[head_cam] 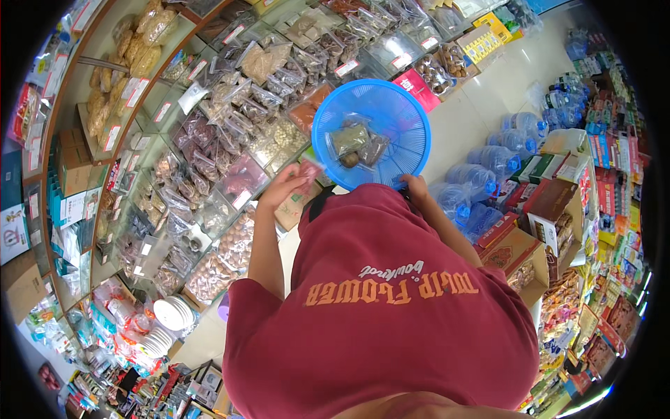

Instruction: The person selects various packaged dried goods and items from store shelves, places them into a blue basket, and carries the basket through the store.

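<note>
My left hand (285,186) holds a small clear plastic bag with reddish contents (310,170), just left of a blue plastic basket (425,157). The fingers of my right hand (415,187) grip the basket's near rim at its right side. Inside the basket lie several small clear bags, one with greenish-brown contents (350,139), one with darker brown contents (373,149), and a round brown item (349,159) beneath them. Left of my left hand, a bin with reddish bags (243,175) stands among clear compartments of bagged dried goods (261,107).
Large water bottles (471,180) and open cardboard boxes (515,251) line the right side. Curved shelves (78,78) with bagged goods stand at the left. White bowls or plates (172,313) are stacked at the lower left. Tiled floor (460,123) shows beyond the basket.
</note>
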`<state>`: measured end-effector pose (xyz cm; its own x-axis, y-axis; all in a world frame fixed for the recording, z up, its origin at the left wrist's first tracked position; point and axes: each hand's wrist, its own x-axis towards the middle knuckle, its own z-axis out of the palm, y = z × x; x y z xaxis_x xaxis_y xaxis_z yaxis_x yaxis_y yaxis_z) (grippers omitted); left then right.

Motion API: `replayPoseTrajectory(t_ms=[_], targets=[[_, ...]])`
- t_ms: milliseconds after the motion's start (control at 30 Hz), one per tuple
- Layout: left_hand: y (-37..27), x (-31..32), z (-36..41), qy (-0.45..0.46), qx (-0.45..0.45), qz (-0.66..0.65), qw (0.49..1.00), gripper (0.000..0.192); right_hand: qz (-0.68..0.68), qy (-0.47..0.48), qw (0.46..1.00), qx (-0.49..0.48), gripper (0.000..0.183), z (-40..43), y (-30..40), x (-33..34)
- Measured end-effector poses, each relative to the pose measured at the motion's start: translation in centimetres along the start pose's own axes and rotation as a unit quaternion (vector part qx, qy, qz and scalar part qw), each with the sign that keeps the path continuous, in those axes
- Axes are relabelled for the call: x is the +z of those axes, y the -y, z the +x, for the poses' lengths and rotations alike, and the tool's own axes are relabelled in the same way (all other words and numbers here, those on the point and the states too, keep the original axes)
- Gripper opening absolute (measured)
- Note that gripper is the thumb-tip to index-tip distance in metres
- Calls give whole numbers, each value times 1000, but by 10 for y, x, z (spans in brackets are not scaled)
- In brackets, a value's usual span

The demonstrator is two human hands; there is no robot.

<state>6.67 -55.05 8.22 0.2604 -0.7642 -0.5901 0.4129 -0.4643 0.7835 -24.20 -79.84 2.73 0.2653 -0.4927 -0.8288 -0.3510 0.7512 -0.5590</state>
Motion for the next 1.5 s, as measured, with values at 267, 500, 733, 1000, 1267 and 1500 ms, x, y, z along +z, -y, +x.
replayPoseTrajectory(t_ms=[267,500,733,1000,1267,1500], targets=[[9,104,90,36,-42,214,975,21,-8,81,997,-17,16,27,30,-11],[45,91,76,-56,-94,-151,982,19,-44,57,997,-12,16,32,42,-41],[140,39,86,-187,-53,-503,842,17,15,66,997,32,19,43,36,-59],[134,-6,136,-434,-39,-606,665,35,7,40,999,32,15,35,49,-61],[58,-12,131,-490,97,-730,467,35,21,-1,1000,-5,11,51,56,-74],[92,-78,196,-403,-37,-344,847,32,-5,-50,999,-16,9,48,78,-60]])
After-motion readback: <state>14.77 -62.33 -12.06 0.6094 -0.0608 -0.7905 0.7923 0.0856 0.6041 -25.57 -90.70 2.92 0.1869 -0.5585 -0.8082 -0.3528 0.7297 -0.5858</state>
